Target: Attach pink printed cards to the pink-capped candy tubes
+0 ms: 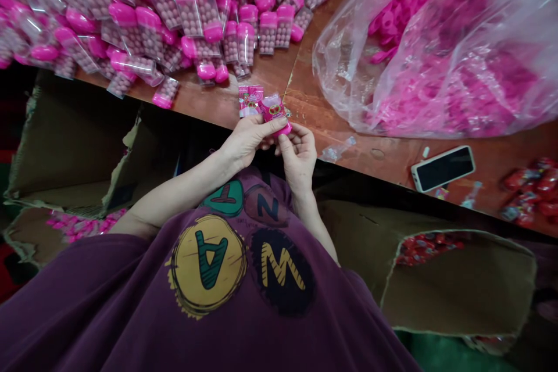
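My left hand (246, 138) is closed, its thumb lying across a small candy container (274, 106) with a printed pink wrapper and a bright pink cap. At the capped end, my right hand (299, 154) has its thumb and curled fingers closed on the same container. Both hands are just over the front edge of the table. Beside the container, at my left fingers, is a printed pink label or packet (250, 99); whether my left hand holds it too I cannot tell. Some fingertips are hidden behind the container.
Many clear, pink-capped candy containers (192, 9) are heaped at the back left. A clear bag (349, 81) of pink plastic parts stands on the right, with a phone (443, 168) and red items (534, 186) nearby. Open cardboard boxes (74, 145) sit below the table (305, 119).
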`<state>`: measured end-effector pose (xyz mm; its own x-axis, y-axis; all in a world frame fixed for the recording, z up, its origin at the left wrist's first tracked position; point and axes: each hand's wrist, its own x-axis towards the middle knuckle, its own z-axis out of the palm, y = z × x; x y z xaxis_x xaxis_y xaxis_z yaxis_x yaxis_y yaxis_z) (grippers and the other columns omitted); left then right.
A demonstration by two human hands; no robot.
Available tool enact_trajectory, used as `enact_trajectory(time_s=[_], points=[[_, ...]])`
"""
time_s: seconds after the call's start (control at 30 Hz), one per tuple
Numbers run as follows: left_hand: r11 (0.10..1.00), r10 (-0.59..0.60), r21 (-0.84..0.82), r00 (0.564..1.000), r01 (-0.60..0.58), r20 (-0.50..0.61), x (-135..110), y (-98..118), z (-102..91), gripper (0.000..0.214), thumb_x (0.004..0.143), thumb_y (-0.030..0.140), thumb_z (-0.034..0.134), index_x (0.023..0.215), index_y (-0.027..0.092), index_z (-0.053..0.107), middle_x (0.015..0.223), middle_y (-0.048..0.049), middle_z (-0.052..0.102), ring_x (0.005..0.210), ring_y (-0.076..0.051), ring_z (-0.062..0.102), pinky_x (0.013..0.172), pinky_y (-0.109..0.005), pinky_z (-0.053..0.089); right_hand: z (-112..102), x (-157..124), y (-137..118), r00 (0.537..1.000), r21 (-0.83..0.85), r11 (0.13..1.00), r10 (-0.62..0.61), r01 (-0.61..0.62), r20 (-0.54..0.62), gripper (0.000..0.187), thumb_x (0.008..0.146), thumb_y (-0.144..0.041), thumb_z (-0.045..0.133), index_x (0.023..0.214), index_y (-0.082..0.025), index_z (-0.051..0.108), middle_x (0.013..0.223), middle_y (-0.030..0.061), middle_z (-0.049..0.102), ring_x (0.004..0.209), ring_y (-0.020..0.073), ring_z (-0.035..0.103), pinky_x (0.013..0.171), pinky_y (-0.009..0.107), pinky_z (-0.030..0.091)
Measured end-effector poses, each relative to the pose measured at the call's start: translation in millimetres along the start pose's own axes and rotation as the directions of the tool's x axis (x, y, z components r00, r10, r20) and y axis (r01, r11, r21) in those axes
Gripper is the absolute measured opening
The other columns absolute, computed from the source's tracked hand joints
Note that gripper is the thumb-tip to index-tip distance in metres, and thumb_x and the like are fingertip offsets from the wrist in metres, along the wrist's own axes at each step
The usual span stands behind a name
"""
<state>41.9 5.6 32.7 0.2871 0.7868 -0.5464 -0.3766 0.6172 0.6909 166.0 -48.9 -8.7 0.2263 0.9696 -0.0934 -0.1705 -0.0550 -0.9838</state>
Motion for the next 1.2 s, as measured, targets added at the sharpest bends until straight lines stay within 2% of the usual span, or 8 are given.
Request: enact_trajectory(time_s=[0.23, 0.43, 0.67, 0.83, 0.93, 1.1, 1.2], points=[[0.999, -0.035, -0.005, 0.997, 0.036, 0.063, 0, 2, -1.6, 0.033, 0.082, 0.036, 0.094, 0.077, 0.013, 0.071, 0.06, 0.0019, 0.063, 0.048, -0.004, 0.052, 0.044, -0.019, 0.033, 1, 2, 4, 0.999, 0.099, 0.994, 0.046, -0.046, 0.007, 0.04, 0.091, -0.053, 0.082, 0.115, -0.028, 0.062, 0.085, -0.0062, 0.07, 0.06, 0.0051, 0.058, 0.058, 0.021, 0.052], [0.999, -0.032, -0.036, 0.999, 0.033, 0.006, 0, -2, -1.2, 0.031, 0.08, 0.034, 0.095, 0.079, 0.014, 0.071, 0.064, 0.0017, 0.066, 0.048, -0.004, 0.05, 0.045, -0.02, 0.034, 5, 1, 1, 0.996, 0.004, 0.996, 0.086, -0.086, -0.039, 0.044, 0.087, -0.059, 0.084, 0.11, -0.026, 0.066, 0.088, -0.0035, 0.072, 0.064, 0.0075, 0.061, 0.064, 0.025, 0.056], [0.999, -0.033, -0.037, 0.999, 0.031, -0.042, 0, -7, 0.3, 0.033, 0.078, 0.037, 0.096, 0.08, 0.014, 0.072, 0.069, 0.0009, 0.07, 0.048, -0.004, 0.049, 0.046, -0.021, 0.036, 6, -2, 3, 0.994, 0.006, 0.996, 0.091, -0.091, -0.065, 0.046, 0.085, -0.058, 0.086, 0.11, -0.025, 0.067, 0.09, -0.0025, 0.073, 0.065, 0.0077, 0.062, 0.063, 0.025, 0.057], [1.0, -0.005, -0.013, 1.0, 0.005, 0.023, -1, -5, -3.8, 0.037, 0.073, 0.035, 0.1, 0.077, 0.014, 0.07, 0.064, 0.0022, 0.064, 0.049, -0.004, 0.051, 0.047, -0.02, 0.037, 4, -2, 8, 0.992, 0.065, 0.994, 0.095, -0.09, -0.08, 0.045, 0.082, -0.057, 0.088, 0.106, -0.024, 0.069, 0.084, -0.004, 0.072, 0.061, 0.0069, 0.061, 0.059, 0.023, 0.054], [1.0, -0.028, 0.014, 0.997, 0.027, 0.068, 0, -3, -8.2, 0.034, 0.075, 0.033, 0.099, 0.077, 0.013, 0.071, 0.06, 0.0017, 0.062, 0.05, -0.005, 0.054, 0.049, -0.02, 0.038, 3, -2, 13, 0.99, 0.059, 0.993, 0.107, -0.102, -0.089, 0.044, 0.083, -0.057, 0.087, 0.106, -0.024, 0.07, 0.082, -0.0044, 0.072, 0.06, 0.0068, 0.06, 0.059, 0.023, 0.053], [0.998, -0.065, 0.012, 0.993, 0.064, 0.096, 0, -3, -14.5, 0.031, 0.076, 0.031, 0.097, 0.076, 0.012, 0.073, 0.059, 0.0013, 0.061, 0.052, -0.006, 0.055, 0.051, -0.02, 0.04, 3, -2, 14, 0.99, 0.105, 0.988, 0.123, -0.115, -0.071, 0.043, 0.083, -0.056, 0.088, 0.105, -0.024, 0.07, 0.076, -0.0057, 0.069, 0.058, 0.0065, 0.058, 0.057, 0.023, 0.051], [0.998, -0.059, -0.005, 0.995, 0.059, 0.087, -1, -5, -15.1, 0.031, 0.075, 0.032, 0.098, 0.081, 0.012, 0.076, 0.063, 0.0012, 0.063, 0.054, -0.006, 0.056, 0.053, -0.02, 0.042, 3, -3, 9, 0.993, 0.046, 0.995, 0.096, -0.093, -0.074, 0.042, 0.085, -0.057, 0.086, 0.105, -0.024, 0.069, 0.079, -0.0048, 0.07, 0.059, 0.0066, 0.059, 0.058, 0.023, 0.052]])
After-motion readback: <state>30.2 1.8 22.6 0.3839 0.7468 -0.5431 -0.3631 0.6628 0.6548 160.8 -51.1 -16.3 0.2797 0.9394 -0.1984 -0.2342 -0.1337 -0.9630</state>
